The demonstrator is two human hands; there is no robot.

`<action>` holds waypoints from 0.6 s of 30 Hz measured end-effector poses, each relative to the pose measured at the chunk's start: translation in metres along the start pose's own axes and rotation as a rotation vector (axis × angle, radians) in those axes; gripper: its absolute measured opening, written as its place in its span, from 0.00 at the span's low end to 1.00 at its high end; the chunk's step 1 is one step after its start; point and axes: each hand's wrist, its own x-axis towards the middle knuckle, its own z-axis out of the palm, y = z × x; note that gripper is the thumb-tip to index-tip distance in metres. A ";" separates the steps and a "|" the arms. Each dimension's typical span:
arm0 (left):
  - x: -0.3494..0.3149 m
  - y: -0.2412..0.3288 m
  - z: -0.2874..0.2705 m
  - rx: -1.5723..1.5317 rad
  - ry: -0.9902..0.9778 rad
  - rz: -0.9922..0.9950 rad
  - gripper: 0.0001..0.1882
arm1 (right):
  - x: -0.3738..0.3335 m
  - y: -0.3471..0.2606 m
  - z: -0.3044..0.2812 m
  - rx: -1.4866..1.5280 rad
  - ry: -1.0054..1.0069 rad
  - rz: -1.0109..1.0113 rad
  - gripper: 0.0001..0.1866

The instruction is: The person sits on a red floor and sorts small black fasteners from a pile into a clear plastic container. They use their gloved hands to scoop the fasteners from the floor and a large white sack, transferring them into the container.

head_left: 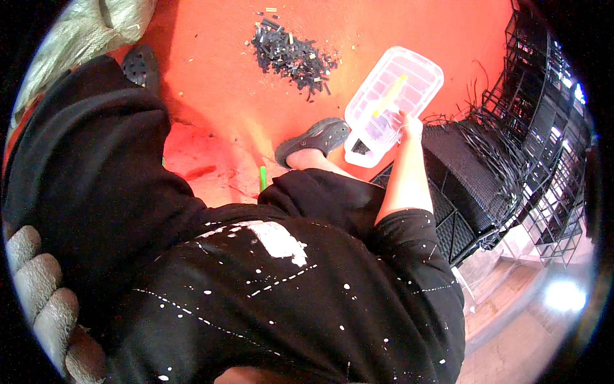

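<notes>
My right hand (410, 130) grips the right-hand edge of a translucent white plastic compartment box (419, 64), its fingers partly lost in glare. The box is rounded, with divider lines across it and a handle opening at its lower end. A long yellow strip (389, 96) lies along its middle; whether it is inside or on top I cannot tell. The box is tilted beside my right foot, which wears a dark clog (316, 139). My left hand does not show.
A heap of small black scraps (288, 54) with a few pale bits lies on the red floor (211, 38). Black wire racks and woven panels (460, 160) with loose strands stand at the right. A pale sack (83, 38) is at upper left. A green stick (262, 178) pokes up near my legs.
</notes>
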 end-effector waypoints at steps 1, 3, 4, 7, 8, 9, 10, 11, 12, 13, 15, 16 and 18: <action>0.004 -0.008 0.002 -0.017 0.000 0.030 0.23 | 0.010 0.013 -0.016 -0.060 0.116 -0.064 0.17; 0.014 -0.028 -0.001 -0.052 0.004 0.103 0.23 | 0.062 0.031 -0.057 -0.317 0.234 -0.181 0.15; 0.011 -0.023 0.002 -0.034 0.010 0.086 0.22 | 0.053 0.014 -0.027 -0.412 0.194 -0.166 0.15; -0.003 -0.006 0.001 -0.011 0.013 0.036 0.22 | -0.015 -0.054 0.065 -0.557 0.237 -0.188 0.17; 0.001 -0.019 0.007 -0.031 0.015 0.078 0.21 | -0.033 -0.061 0.071 -0.572 0.339 -0.192 0.18; 0.001 -0.024 0.006 -0.037 0.017 0.095 0.21 | -0.050 -0.068 0.089 -0.542 0.432 -0.210 0.19; 0.004 -0.025 0.007 -0.047 0.013 0.113 0.21 | -0.061 -0.071 0.101 -0.511 0.525 -0.222 0.19; 0.004 -0.019 0.007 -0.047 0.009 0.117 0.21 | -0.053 -0.074 0.115 -0.732 0.597 -0.194 0.22; 0.003 -0.015 0.004 -0.046 0.010 0.121 0.20 | -0.051 -0.071 0.122 -0.616 0.364 -0.087 0.21; 0.000 -0.014 0.002 -0.039 0.015 0.113 0.20 | -0.058 -0.072 0.142 -0.759 0.433 -0.165 0.18; 0.004 -0.021 0.000 -0.052 0.010 0.156 0.20 | -0.083 -0.070 0.162 -0.926 0.530 -0.242 0.13; 0.008 -0.019 0.000 -0.058 0.007 0.190 0.19 | -0.095 -0.069 0.168 -0.946 0.535 -0.242 0.12; 0.013 -0.022 -0.001 -0.068 0.019 0.249 0.19 | -0.100 -0.063 0.178 -0.888 0.550 -0.282 0.12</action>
